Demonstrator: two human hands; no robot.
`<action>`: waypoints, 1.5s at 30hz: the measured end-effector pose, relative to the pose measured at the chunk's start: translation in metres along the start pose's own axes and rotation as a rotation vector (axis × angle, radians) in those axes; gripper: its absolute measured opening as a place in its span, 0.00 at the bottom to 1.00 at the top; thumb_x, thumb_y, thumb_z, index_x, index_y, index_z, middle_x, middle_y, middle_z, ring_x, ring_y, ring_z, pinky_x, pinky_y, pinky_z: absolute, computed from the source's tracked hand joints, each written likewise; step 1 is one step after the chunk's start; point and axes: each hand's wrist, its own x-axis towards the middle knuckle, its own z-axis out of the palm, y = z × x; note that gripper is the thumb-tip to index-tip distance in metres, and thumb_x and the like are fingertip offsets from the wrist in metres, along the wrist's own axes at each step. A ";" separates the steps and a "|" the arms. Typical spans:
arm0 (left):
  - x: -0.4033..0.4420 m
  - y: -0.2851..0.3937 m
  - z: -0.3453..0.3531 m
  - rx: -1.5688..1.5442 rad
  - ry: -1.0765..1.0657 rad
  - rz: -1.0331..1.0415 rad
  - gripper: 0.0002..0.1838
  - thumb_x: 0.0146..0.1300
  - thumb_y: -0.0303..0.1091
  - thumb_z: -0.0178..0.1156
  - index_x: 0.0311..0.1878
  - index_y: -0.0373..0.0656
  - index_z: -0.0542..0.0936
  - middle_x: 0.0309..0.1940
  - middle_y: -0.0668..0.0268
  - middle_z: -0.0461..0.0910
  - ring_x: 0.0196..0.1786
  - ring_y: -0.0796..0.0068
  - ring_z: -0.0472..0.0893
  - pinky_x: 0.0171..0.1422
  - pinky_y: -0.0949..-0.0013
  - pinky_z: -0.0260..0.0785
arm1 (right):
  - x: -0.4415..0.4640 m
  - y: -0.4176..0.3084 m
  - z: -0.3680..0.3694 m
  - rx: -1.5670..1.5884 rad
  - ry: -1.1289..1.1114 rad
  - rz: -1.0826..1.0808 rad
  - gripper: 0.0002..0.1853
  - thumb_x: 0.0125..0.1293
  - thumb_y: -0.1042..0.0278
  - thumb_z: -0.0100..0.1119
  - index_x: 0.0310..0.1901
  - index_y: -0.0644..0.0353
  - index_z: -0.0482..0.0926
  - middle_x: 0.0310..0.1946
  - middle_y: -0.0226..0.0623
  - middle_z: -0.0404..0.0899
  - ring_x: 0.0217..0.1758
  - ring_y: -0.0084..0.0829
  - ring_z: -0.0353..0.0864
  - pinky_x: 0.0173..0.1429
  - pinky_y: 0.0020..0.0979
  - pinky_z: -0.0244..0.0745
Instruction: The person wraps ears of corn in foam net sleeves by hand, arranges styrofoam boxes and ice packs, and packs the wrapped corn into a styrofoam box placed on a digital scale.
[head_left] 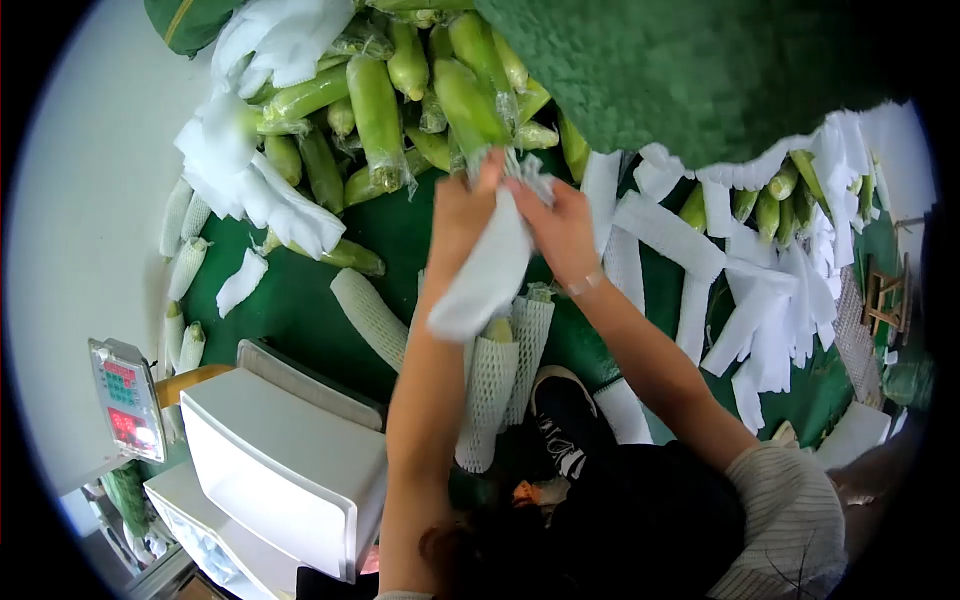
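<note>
Both my hands meet near the middle of the view, at the lower end of a green corn cob [468, 105] in clear film. My left hand [465, 220] is closed on a white foam sleeve [487, 270], which hangs down blurred by motion. Beside it, my right hand [560, 225] has its fingers pressed together at the sleeve's upper end and the crumpled film. Below them, white mesh foam sleeves [490, 395] stand with a corn tip showing in one. Another mesh sleeve [370, 315] lies to the left.
Film-wrapped corn cobs [375, 110] are piled at the top. White foam sleeves [670, 235] lie right and upper left. A green sheet [700, 70] hangs upper right. White bins [270, 450] and a scale with red digits [128, 400] are lower left. A shoe [562, 420] shows below.
</note>
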 end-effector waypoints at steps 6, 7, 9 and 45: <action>-0.131 -0.075 0.029 -0.781 -0.187 -0.500 0.31 0.65 0.60 0.45 0.49 0.38 0.75 0.41 0.63 0.78 0.41 0.77 0.77 0.41 0.71 0.69 | -0.098 -0.072 -0.041 -0.326 -0.142 0.005 0.12 0.59 0.63 0.62 0.33 0.64 0.75 0.21 0.29 0.73 0.25 0.15 0.68 0.28 0.21 0.64; -0.138 -0.076 0.032 -0.832 -0.171 -0.565 0.31 0.66 0.60 0.44 0.51 0.39 0.75 0.42 0.63 0.78 0.42 0.76 0.77 0.43 0.72 0.69 | -0.101 -0.068 -0.040 -0.226 -0.129 0.028 0.12 0.59 0.62 0.62 0.32 0.64 0.76 0.21 0.30 0.73 0.25 0.15 0.68 0.28 0.21 0.64; -0.137 -0.092 0.036 -0.937 -0.190 -0.544 0.29 0.67 0.58 0.41 0.54 0.41 0.73 0.44 0.64 0.77 0.43 0.76 0.77 0.45 0.73 0.70 | -0.079 -0.044 -0.040 -0.243 -0.215 0.016 0.12 0.58 0.63 0.62 0.31 0.64 0.76 0.22 0.30 0.74 0.26 0.15 0.68 0.29 0.21 0.64; -0.153 -0.062 -0.068 0.625 0.016 0.185 0.28 0.59 0.42 0.61 0.59 0.35 0.69 0.41 0.52 0.77 0.44 0.53 0.77 0.46 0.60 0.71 | 0.019 -0.070 -0.086 -0.036 -0.136 -0.148 0.29 0.54 0.78 0.52 0.61 0.55 0.67 0.35 0.30 0.76 0.30 0.18 0.71 0.34 0.20 0.68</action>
